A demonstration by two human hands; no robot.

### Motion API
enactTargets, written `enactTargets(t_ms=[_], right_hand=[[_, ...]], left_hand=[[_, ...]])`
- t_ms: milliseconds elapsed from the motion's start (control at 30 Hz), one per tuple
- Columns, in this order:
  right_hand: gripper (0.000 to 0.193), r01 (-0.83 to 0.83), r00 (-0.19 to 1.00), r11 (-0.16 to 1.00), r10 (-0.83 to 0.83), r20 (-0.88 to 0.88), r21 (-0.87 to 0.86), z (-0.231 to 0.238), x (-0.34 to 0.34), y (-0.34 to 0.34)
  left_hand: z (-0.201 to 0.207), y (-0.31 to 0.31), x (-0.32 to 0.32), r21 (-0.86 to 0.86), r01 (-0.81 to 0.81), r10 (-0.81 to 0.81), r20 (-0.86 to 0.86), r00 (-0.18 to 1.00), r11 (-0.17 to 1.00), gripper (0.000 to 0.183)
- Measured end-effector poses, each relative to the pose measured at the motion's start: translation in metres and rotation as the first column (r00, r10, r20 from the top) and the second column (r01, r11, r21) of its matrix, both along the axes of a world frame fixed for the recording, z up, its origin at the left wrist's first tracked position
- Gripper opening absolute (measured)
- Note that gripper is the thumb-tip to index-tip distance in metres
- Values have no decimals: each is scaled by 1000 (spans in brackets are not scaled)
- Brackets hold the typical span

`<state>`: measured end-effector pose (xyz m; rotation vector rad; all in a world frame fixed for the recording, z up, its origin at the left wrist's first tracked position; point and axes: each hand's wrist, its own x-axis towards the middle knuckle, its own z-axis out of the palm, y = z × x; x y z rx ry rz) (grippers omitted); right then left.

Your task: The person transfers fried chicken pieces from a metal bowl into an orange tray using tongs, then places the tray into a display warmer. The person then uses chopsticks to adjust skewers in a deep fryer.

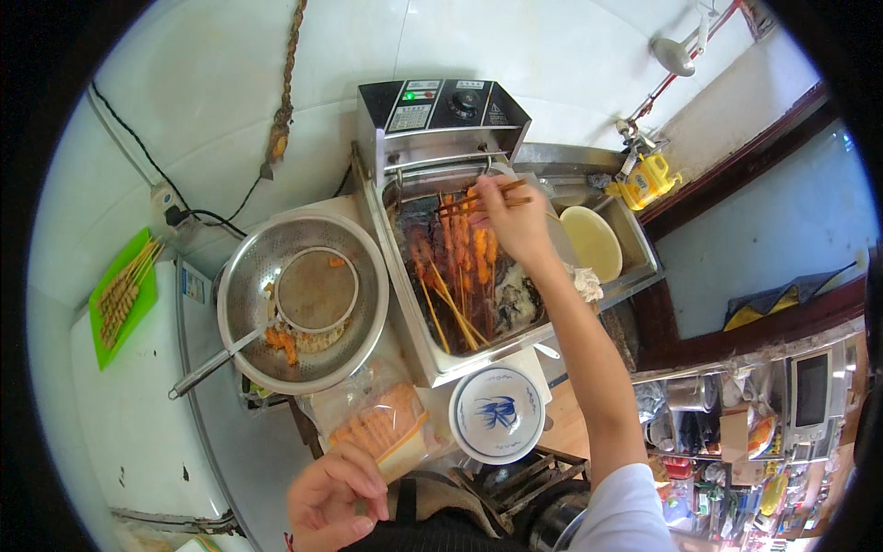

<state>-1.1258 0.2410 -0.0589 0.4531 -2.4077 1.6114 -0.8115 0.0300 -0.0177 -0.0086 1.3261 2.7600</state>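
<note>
My right hand (515, 219) grips a pair of brown chopsticks (466, 204) over the fryer basin. Their tips reach the upper ends of several skewers (456, 244) coated orange-red, which lie in dark oil. Bare stick ends (451, 308) point toward the basin's near edge. Pale foam (520, 302) floats beside the skewers. The metal electric fryer (440, 375) has a control panel (443, 106) at its back with a green light lit. Low at the front, my left hand (338, 497) is loosely curled with nothing visible in it, close to a clear plastic bag (386, 428) of orange-coloured food.
A perforated steel colander (241, 267) stands left of the fryer, holding a round strainer (317, 287) and fried scraps. Near the fryer's front is a white bowl (498, 414) with a blue pattern. A green tray (124, 293) of skewers lies far left; a cream basin (589, 244) sits in the right-hand sink.
</note>
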Motion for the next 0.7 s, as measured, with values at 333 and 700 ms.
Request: enactTargets(t_ms=[333,700], right_hand=[[24,137,984,944,-96,-148,299,-24,-25,20],[28,-17,966,999,25,257,-34,-16,-9,8]], left_hand=[[0,-9,-6,-4,-21,21,13,1000,1000,28],[-1,-14,-8,25,19,-19,-1,1000,1000,29]])
